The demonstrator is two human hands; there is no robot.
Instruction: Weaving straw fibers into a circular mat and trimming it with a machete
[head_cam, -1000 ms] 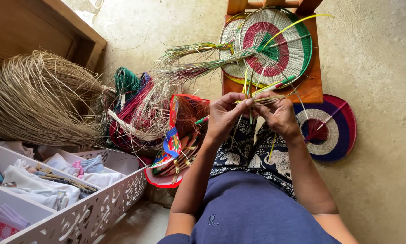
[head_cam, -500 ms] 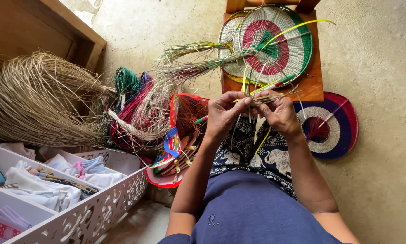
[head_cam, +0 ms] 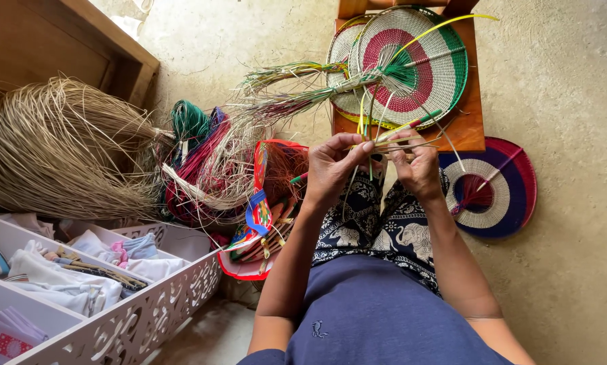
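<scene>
We hold a small bunch of thin strips (head_cam: 384,138) up in front of us, over our lap, so the work sits close under our eyes. Our left hand (head_cam: 334,169) is closed on the near end of the bunch, thumb and fingertips pinching it where the strands cross; our right hand (head_cam: 418,169) is closed on the other side, fingers curled around the same strands. Held from both sides like this, the strips are kept taut and fanned apart, easy to tell one from another. Some are yellow, some pale, one has a red and green tip, and the loose ends stick out above and below our fingers.

Just beyond our hands stands a wooden stool (head_cam: 469,128) with a round woven fan (head_cam: 418,57) in red, white and green lying flat on it, its unfinished fringe trailing off to the left. A second fan (head_cam: 493,192), blue and red, lies on the floor beside our right knee.

To our left, within arm's reach, are the supplies: a big heap of dry straw (head_cam: 60,155), bundles of dyed fibre (head_cam: 195,162) in green and red, and a red bag (head_cam: 263,216) open towards us with sticks inside. A white tray (head_cam: 148,297) with compartments holds folded cloth.
</scene>
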